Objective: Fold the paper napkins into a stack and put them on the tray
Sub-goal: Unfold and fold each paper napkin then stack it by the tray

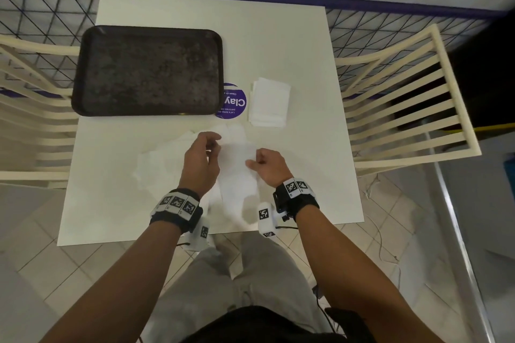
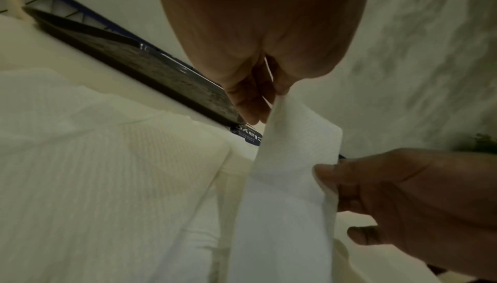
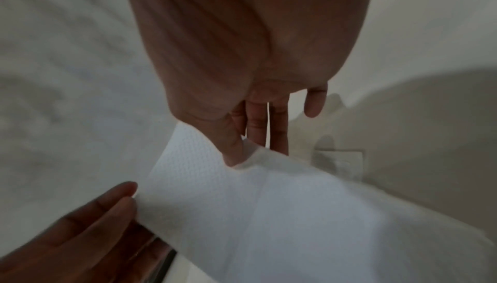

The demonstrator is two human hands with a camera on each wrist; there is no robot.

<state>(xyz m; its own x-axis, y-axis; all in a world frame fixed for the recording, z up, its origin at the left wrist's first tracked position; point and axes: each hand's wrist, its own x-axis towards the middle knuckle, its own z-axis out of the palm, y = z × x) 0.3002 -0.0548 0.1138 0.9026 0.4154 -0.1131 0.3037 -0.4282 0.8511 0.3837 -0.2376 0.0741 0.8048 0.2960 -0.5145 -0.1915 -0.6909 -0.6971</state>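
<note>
White table (image 1: pixel 306 44); both hands (image 1: pixel 199 160) pinch unfolded napkin (image 1: pixel 237 164), fingers curled.

Table (image 1: pixel 301 44): white, square top. On it: dark rectangular tray (image 1: pixel 147 71), far left; round purple sticker (image 1: pixel 235 104), partly under the tray's near right corner; stack of folded napkins (image 1: pixel 269 103) just right of the sticker; loose unfolded napkins (image 1: pixel 161 159) spread near the front edge.
</note>
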